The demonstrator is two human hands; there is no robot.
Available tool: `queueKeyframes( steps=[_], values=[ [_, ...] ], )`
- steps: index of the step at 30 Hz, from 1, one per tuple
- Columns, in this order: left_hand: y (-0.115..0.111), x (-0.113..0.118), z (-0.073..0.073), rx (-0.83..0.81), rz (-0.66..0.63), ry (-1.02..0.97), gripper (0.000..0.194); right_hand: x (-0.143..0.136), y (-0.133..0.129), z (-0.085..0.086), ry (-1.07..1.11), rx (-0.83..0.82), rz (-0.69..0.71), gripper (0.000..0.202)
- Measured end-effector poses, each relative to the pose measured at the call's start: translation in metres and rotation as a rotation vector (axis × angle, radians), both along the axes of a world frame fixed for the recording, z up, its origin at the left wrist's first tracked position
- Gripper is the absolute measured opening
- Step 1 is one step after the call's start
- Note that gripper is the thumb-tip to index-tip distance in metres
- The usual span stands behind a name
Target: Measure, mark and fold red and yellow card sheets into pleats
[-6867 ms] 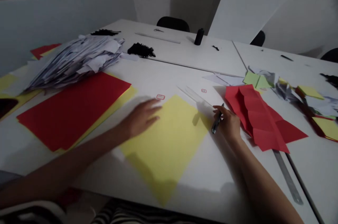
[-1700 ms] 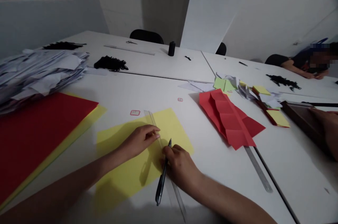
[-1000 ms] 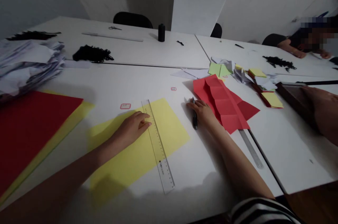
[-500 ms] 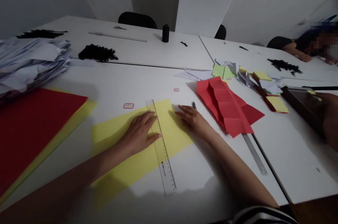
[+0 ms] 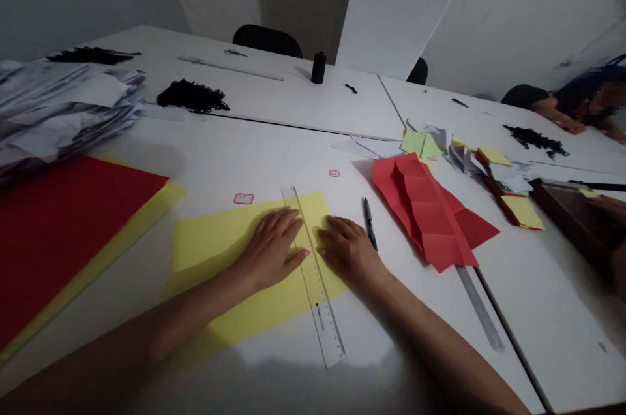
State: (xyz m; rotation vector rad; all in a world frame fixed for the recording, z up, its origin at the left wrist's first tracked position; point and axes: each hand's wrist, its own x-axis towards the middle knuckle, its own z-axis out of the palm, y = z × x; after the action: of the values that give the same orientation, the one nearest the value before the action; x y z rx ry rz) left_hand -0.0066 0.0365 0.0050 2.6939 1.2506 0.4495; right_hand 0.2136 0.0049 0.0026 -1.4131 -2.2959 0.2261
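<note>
A sheet of yellow paper (image 5: 215, 252) lies on the white table, and a clear plastic ruler (image 5: 325, 314) is laid across its right part, its near end reaching past the paper's edge. My left hand (image 5: 274, 248) rests flat on the sheet, fingers and thumb over the ruler's left side. To the right of the ruler, my right hand (image 5: 352, 248) lies palm down on the paper, its fingers stretched toward the ruler's edge and holding nothing. A black pen (image 5: 370, 222) is just beyond that hand.
Creased red paper (image 5: 430, 206) covers one end of a metal ruler (image 5: 482, 310) at the right. Red sheets (image 5: 73, 226) and a pile of white paper (image 5: 68, 111) occupy the left. Black yarn (image 5: 190, 96) lies farther back. A co-worker's hand (image 5: 613, 213) is at a dark box.
My right hand has moved left over the paper, closer to the ruler, uncovering the pen. My left hand stays on the ruler. The whole view has shifted slightly.
</note>
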Motion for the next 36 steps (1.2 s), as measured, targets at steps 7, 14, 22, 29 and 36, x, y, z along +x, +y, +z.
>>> queueKeyframes(
  steps=[7, 14, 22, 29, 36],
  values=[
    [0.004, -0.001, 0.001, 0.008, -0.041, 0.015, 0.048, 0.004, 0.01, -0.001, 0.305, -0.088, -0.06, 0.027],
    [0.007, -0.006, 0.004, -0.015, -0.052, -0.011, 0.049, 0.012, 0.011, 0.012, 0.721, -0.52, -0.193, 0.029],
    [0.01, -0.004, 0.004, -0.031, -0.076, -0.022, 0.05, 0.022, 0.019, 0.02, 1.013, -0.787, -0.301, 0.033],
    [0.011, -0.001, 0.004, -0.051, -0.094, -0.039, 0.048, 0.033, 0.019, 0.023, 1.085, -0.773, -0.279, 0.035],
    [0.013, 0.002, 0.003, -0.026, -0.098, -0.037, 0.048, 0.037, 0.023, 0.023, 1.185, -0.811, -0.249, 0.029]
  ],
)
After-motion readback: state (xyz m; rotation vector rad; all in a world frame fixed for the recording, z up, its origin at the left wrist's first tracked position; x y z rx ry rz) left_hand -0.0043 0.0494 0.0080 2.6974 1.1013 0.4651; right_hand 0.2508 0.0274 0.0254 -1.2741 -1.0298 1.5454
